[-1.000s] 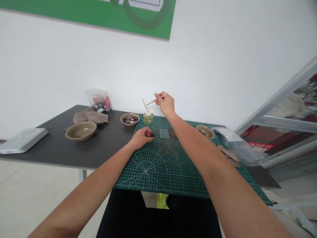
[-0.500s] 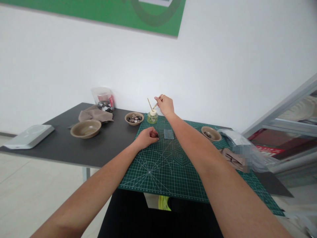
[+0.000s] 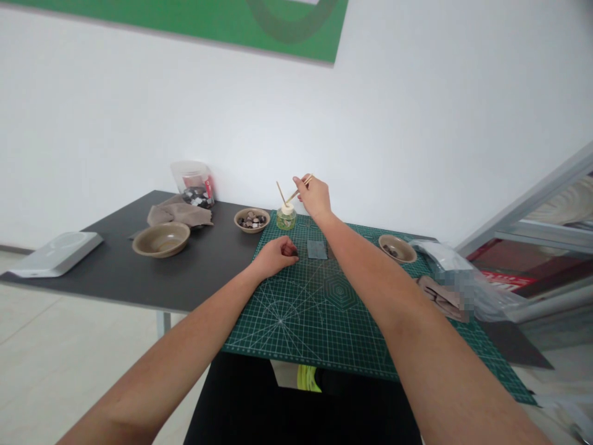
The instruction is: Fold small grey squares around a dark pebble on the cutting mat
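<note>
My right hand (image 3: 315, 196) is closed around a thin pale wooden stick (image 3: 296, 193). Its lower tip is at the white mouth of a small clear jar (image 3: 286, 219) with yellow-green contents, and a second stick (image 3: 280, 191) leans out of the same mouth. Low over the mat, my left hand (image 3: 277, 254) pinches a small dark piece (image 3: 293, 251), mostly covered by the fingers. Just right of those fingers lies a grey-blue square (image 3: 317, 250). A tan bowl (image 3: 238, 225) of small dark and brown pieces stands left of the jar.
The green cutting mat (image 3: 296, 334) covers the right part of the dark table (image 3: 204, 278). At left are an empty-looking bowl (image 3: 139, 250), brown cloth (image 3: 180, 214), clear tub (image 3: 192, 179) and white device (image 3: 58, 253). Another bowl (image 3: 407, 254), folded cloth (image 3: 440, 300) and plastic bag (image 3: 482, 290) lie right.
My right hand has brought the stick's tip down from beside the jar to its mouth. My left hand keeps its pinch over the mat. The whole view has shifted slightly.
</note>
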Motion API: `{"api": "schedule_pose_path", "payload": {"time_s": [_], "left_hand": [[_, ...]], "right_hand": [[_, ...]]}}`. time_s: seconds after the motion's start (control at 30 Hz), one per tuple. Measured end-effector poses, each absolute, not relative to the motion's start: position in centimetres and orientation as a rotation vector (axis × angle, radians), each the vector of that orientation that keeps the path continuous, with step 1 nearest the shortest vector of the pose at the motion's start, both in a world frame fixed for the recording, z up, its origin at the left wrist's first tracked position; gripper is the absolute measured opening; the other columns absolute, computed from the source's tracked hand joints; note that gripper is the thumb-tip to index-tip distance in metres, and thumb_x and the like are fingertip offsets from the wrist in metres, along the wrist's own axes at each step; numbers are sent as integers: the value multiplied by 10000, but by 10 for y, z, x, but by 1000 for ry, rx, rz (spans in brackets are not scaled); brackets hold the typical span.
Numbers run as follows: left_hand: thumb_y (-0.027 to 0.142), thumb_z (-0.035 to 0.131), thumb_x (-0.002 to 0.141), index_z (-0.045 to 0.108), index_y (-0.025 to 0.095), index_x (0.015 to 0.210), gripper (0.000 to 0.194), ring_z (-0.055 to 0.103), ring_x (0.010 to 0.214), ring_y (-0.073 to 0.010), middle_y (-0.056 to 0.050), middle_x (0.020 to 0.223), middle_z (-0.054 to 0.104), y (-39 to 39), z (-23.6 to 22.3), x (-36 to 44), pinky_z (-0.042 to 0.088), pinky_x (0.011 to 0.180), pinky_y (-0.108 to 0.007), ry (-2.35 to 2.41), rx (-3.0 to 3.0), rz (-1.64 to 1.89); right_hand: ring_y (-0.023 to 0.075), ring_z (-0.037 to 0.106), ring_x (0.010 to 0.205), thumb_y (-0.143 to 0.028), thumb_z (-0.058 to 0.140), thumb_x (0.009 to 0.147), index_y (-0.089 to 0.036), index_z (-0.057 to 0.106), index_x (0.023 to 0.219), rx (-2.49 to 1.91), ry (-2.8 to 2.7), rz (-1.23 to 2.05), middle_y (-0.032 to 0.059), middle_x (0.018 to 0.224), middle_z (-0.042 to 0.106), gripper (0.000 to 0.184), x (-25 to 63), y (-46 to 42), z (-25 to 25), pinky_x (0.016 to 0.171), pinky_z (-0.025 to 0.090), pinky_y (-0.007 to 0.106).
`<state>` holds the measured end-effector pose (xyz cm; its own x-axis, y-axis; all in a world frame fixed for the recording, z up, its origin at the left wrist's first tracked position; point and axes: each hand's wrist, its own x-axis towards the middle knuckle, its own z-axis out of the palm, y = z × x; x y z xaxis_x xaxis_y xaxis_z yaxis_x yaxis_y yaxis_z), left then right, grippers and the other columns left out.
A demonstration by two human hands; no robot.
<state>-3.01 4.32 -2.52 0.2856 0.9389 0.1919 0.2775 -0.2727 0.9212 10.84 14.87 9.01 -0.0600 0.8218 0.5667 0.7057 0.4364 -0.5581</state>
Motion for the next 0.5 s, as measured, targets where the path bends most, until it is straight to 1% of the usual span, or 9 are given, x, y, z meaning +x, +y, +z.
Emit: {"api": "schedule_pose_path", "payload": {"time_s": [0.2,0.33,0.5], "left_hand": [[252,737,649,570,193,812,240,518,599,-118,52,645,564,44,-26,-30,415,576,-248,1105,1741,1016],[248,738,647,565,195,808,242,512,600,-115,56,646,553,44,-27,-31,411,576,-245,1087,1736,1024],[242,734,649,562,197,810,240,516,595,-112,59,645,550,43,-27,-30,414,580,-245,1094,1734,1013]], "right_hand": [[169,683,769,-448,469,986,-185,647,846,-1416,-1892,160,40,756,703,346,108,155,84,776,465,251],[184,696,846,-423,456,995,-175,668,806,-1497,-1981,213,75,800,737,377,104,163,76,828,456,250],[196,706,894,-425,387,1020,-159,685,844,-1561,-1966,305,110,853,751,437,101,169,68,864,462,264]]}}
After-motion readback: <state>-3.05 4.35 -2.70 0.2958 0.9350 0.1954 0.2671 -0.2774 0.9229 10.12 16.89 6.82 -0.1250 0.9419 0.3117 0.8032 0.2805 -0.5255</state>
